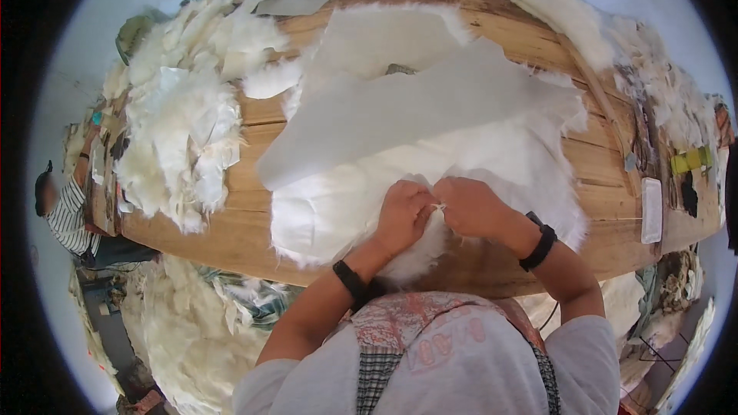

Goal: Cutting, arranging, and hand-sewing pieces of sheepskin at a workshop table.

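A white fur pelt point(492, 154) lies over the wooden table point(257, 242) in front of me. Its long hair hangs by the near edge. My left hand point(403, 217) and my right hand point(470, 206) meet at that edge, fingers closed in a pinch on a small raised bit of the pelt. Whether a small tool or thread is between the fingertips I cannot make out. Across the pelt's far part lies a smooth pale grey sheet point(400, 111) with angled edges. A small dark object point(400, 69) rests beyond it.
Piles of white fur pieces point(181, 138) cover the table's left, with more fur point(653, 69) at the right. A wooden strip point(600, 100), a white tray point(651, 210) and a yellow-green roll point(692, 159) are on the right. Another person point(69, 211) works at far left.
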A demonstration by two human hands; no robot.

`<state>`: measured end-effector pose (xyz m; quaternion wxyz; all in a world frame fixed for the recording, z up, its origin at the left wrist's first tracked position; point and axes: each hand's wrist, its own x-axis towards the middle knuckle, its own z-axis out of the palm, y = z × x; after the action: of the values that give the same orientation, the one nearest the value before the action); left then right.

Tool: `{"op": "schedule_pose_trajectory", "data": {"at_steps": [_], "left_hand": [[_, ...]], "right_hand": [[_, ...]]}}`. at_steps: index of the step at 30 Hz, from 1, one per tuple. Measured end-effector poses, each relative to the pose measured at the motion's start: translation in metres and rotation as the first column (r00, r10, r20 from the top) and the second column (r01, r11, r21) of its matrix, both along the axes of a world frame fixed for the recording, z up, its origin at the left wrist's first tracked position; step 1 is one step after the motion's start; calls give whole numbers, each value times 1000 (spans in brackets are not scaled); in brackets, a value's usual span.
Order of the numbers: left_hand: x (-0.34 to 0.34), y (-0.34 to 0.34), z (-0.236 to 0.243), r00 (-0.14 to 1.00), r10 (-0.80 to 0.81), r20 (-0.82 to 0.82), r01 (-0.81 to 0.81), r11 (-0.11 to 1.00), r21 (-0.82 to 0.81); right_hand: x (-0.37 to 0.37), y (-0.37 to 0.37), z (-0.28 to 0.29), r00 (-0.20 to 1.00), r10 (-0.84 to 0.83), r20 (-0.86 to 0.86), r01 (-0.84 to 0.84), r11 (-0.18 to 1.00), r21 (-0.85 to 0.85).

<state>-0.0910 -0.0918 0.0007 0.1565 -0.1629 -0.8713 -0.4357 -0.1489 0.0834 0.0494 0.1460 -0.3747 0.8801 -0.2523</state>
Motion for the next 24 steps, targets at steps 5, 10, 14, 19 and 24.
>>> {"op": "schedule_pose_trajectory", "data": {"at_steps": [5, 10, 14, 19, 24], "left_hand": [[1, -6, -3, 999, 18, 33, -19, 999, 27], [-1, -8, -7, 1000, -17, 14, 17, 1000, 3], [-1, 0, -4, 999, 23, -28, -24, 999, -25], [0, -2, 0, 999, 23, -38, -25, 998, -60], [-1, -2, -2, 999, 12, -44, -14, 999, -39]], "right_hand": [[13, 0, -1, 745, 404, -531, -367, 913, 179], [22, -9, 13, 673, 324, -665, -494, 866, -78], [60, 3, 43, 897, 403, -184, -436, 875, -210], [31, 17, 69, 996, 21, -81, -46, 945, -324], [2, 17, 9, 973, -228, -33, 203, 915, -348]]}}
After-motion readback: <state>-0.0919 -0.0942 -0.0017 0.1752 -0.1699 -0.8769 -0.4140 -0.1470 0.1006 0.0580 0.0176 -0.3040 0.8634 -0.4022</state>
